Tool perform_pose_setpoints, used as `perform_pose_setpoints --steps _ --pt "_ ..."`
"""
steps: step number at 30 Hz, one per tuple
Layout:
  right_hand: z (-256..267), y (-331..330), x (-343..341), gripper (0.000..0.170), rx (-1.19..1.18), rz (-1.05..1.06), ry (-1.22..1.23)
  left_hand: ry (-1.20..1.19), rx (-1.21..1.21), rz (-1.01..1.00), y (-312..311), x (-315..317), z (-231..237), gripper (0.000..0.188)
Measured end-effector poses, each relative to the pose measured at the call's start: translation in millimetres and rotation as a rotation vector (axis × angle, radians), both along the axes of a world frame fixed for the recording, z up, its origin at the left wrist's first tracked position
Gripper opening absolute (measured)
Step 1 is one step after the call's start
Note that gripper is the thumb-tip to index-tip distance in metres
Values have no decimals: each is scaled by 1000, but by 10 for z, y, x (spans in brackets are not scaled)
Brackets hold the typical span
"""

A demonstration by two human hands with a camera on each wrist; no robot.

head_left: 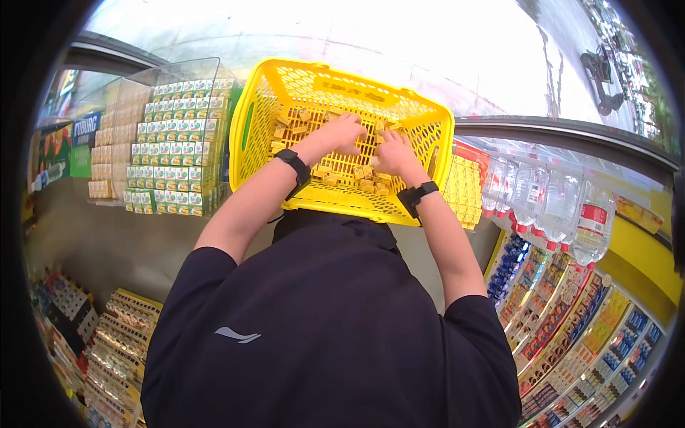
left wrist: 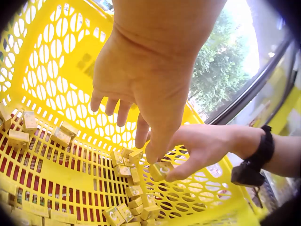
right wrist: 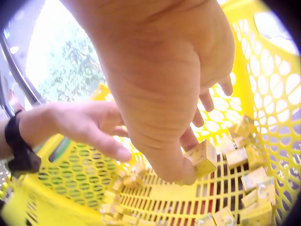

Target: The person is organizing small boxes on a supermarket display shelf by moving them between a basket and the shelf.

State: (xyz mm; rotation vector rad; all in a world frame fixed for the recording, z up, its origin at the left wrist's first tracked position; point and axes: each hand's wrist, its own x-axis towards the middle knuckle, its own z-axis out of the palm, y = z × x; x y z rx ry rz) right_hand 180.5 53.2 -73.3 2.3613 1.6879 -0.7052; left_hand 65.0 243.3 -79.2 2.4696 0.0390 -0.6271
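Observation:
Both hands are inside a yellow plastic basket (head_left: 342,208) with perforated walls and a slatted bottom. My right hand (head_left: 394,153) pinches a small yellow box (right wrist: 203,158) between thumb and fingers, above the basket's right side. Close by on the left, my left hand (head_left: 338,135) reaches in with loosely bent fingers and holds nothing; its thumb overlaps the same box in the left wrist view. Small yellow boxes (left wrist: 123,170) of the same kind lie in groups along the basket's edges, several on their sides. A black wrist strap (head_left: 292,162) sits on each forearm.
Stacked green and white cartons (head_left: 171,150) stand behind a clear panel left of the basket. Large water bottles (head_left: 556,203) line up at the right. Stocked shelves (head_left: 578,328) fill the lower right, with more packages (head_left: 121,349) at lower left. A bright window lies beyond the basket.

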Motion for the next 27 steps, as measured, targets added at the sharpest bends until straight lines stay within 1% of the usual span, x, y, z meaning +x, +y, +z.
perform_pose_setpoints --steps 1,2,3,4,5,6,7,8,9,13,15,16,18,19,21,24,27 --pt "182 -19 -13 37 -3 -18 -2 -115 -55 -8 6 -39 40 51" --pt "376 -51 -29 38 93 -63 28 -118 -59 -26 -12 -51 83 51" --pt "556 -80 -64 39 191 -109 55 -238 -79 -18 -31 -74 224 49" --pt "692 -126 -114 39 188 -128 50 -358 -101 -8 -65 -96 327 46" --pt "811 -185 -175 39 249 -150 41 -465 -139 6 -116 -115 403 40" --pt "872 -259 -238 39 312 -172 31 -466 -147 -12 -159 -127 449 40" --pt "881 -351 -290 35 395 -194 43 -560 -187 -42 -201 -136 493 38" --pt "899 -429 -345 35 393 -213 39 -653 -227 -72 -243 -144 537 37" --pt "931 -504 -404 34 440 -225 37 -693 -238 -84 -302 -146 564 37" --pt "1044 -825 -635 33 537 -294 19 -749 -267 -150 -532 -192 598 34" --pt "1057 -993 -691 34 607 -334 -14 -759 -280 -133 -631 -221 640 28" --pt "1062 -1083 -706 34 613 -339 -18 -761 -278 -141 -684 -237 653 28" --pt "1066 -1258 -711 36 613 -410 -9 -772 -247 -85 -811 -268 662 26" --pt "1039 -1351 -700 36 620 -415 -7 -769 -242 -91 -892 -285 667 26" --pt "989 -1535 -629 35 645 -428 57 -780 -224 -38 -1062 -269 684 25" --pt "986 -1849 -516 34 682 -421 27 -764 -173 -38 -1394 -198 701 25" --pt "982 -2242 -326 33 699 -426 55 -763 -144 -19 -1800 -49 737 26"
